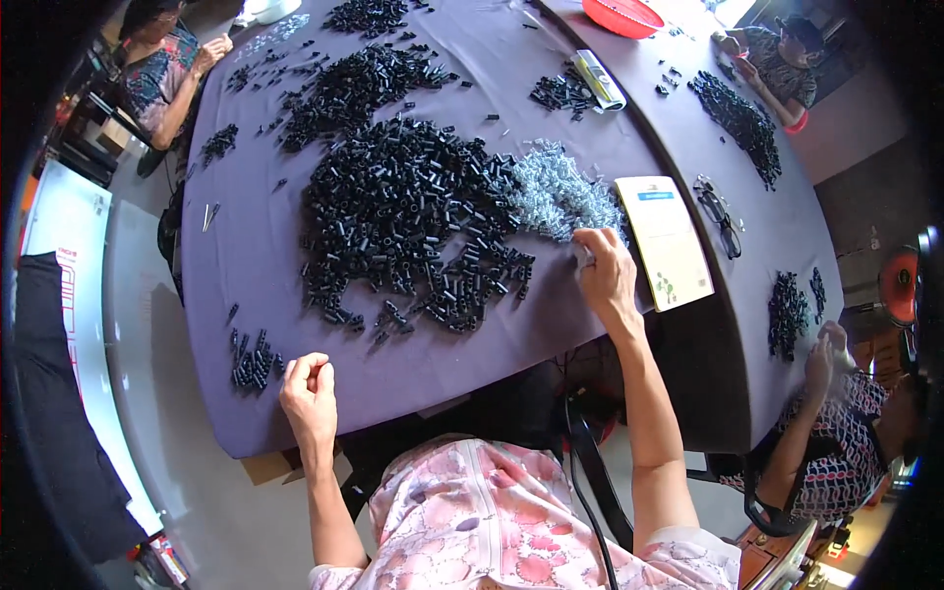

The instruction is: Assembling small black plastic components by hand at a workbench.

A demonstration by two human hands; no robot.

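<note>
A large heap of short black plastic tubes (393,197) covers the middle of the purple-covered table (531,344). Against its right side lies a smaller pile of clear plastic pieces (560,192). My right hand (610,280) is at the near edge of the clear pile, its fingers bent and drawn together. Whatever it pinches is too small to make out. My left hand (310,398) is curled closed at the table's near edge, beside a small group of black tubes (253,362). Its fingers hide anything inside.
A cream-coloured booklet (669,241) lies right of my right hand, with eyeglasses (723,216) beyond it. A red basket (624,15) stands at the far side. Co-workers sit at the far left (162,74), far right (782,64) and near right (836,423).
</note>
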